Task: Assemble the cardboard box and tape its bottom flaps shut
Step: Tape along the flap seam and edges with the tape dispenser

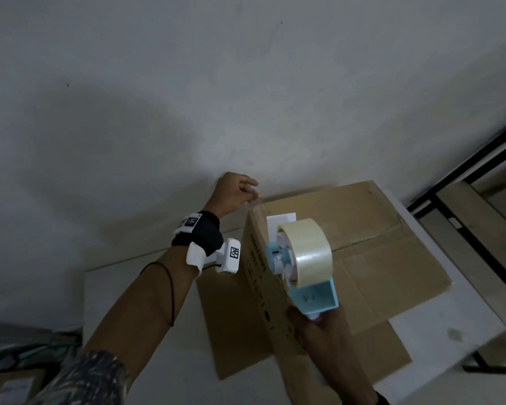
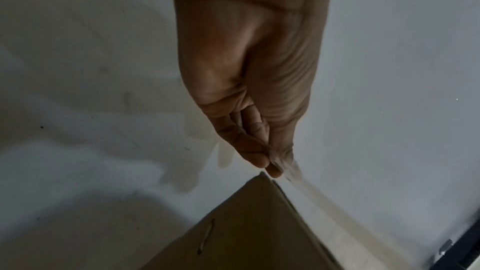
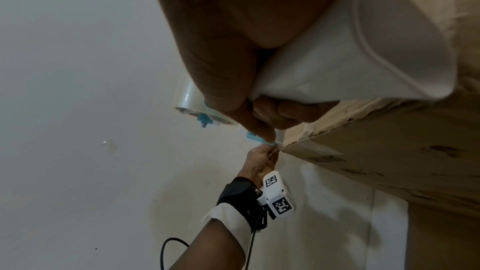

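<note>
Fingers of my right hand (image 1: 319, 325) wrap the white handle of the tape dispenser (image 1: 304, 267), which I hold above the cardboard box (image 1: 362, 244). Its light blue frame carries a roll of clear packing tape (image 1: 310, 252), standing over the near left part of the box's upturned face. My left hand (image 1: 234, 191) is at the far left corner of the box, thumb and fingertips (image 2: 259, 161) pressed together on the free end of the tape strip (image 2: 311, 192); in the left wrist view that strip runs away from my fingers along the box's edge. The box stands with its flaps folded closed on top, the seam (image 1: 371, 235) between them running across the face from the dispenser toward the far right. A white label (image 1: 281, 220) sits on the box near the corner, partly behind the roll, and dark print runs down the box's left side. A flat sheet of cardboard (image 1: 231, 317) lies under the box on a white table (image 1: 438, 325). Behind the table rises a plain pale wall (image 1: 246, 83), dim and crossed by soft shadows. At right, a black metal frame (image 1: 465, 171) stands beside the table.
</note>
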